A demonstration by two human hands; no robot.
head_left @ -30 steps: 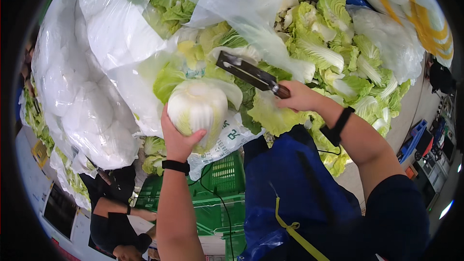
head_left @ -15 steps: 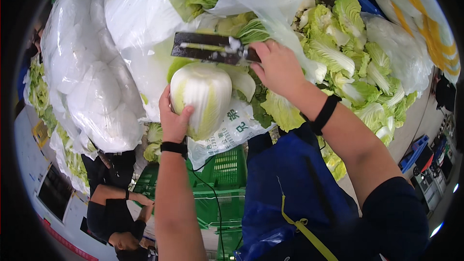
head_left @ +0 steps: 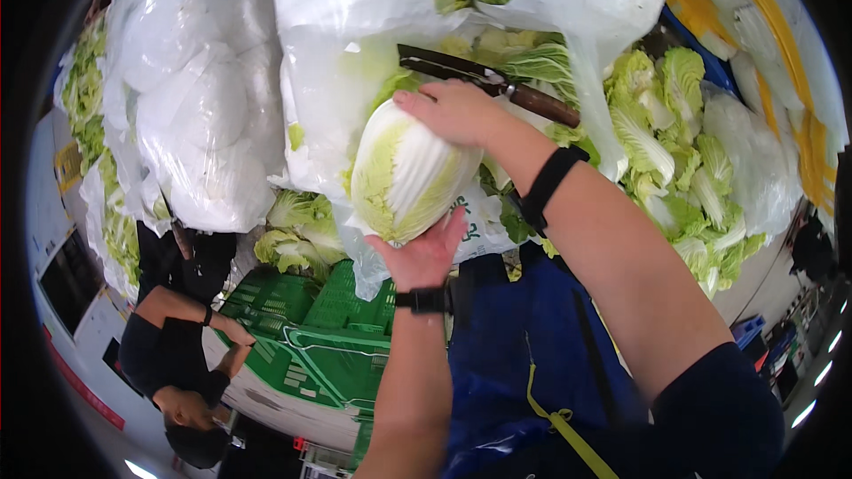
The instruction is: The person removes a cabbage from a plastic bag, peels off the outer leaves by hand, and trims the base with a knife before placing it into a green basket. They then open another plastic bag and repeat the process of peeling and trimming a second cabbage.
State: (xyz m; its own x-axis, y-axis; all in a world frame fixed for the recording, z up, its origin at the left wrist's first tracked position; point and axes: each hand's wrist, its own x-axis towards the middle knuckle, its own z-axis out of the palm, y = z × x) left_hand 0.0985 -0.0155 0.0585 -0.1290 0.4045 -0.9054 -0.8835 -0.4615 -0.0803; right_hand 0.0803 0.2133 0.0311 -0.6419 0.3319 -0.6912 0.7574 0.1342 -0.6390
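A trimmed napa cabbage (head_left: 413, 177), white-ribbed with pale green leaf edges, is held between my two hands. My left hand (head_left: 419, 253) cups it from the near side, thumb up along its right. Over its far upper side lies my right hand (head_left: 457, 113), fingers resting on the white ribs. Just beyond the right hand, a cleaver-like knife (head_left: 501, 84) with a dark blade and brown wooden handle rests on loose leaves and plastic, not gripped. Under and around the cabbage is a white plastic bag (head_left: 324, 137).
Large clear bags of cabbages (head_left: 191, 115) stand at the left. Loose cabbage leaves (head_left: 661, 146) are heaped at the right, with more leaves (head_left: 302, 235) near the front. Green plastic crates (head_left: 333, 341) stand below. At the lower left is a co-worker (head_left: 164, 355).
My right hand has let go of the knife and moved onto the cabbage. My left hand has shifted to the cabbage's near end, and the cabbage is tilted. The whole view has shifted.
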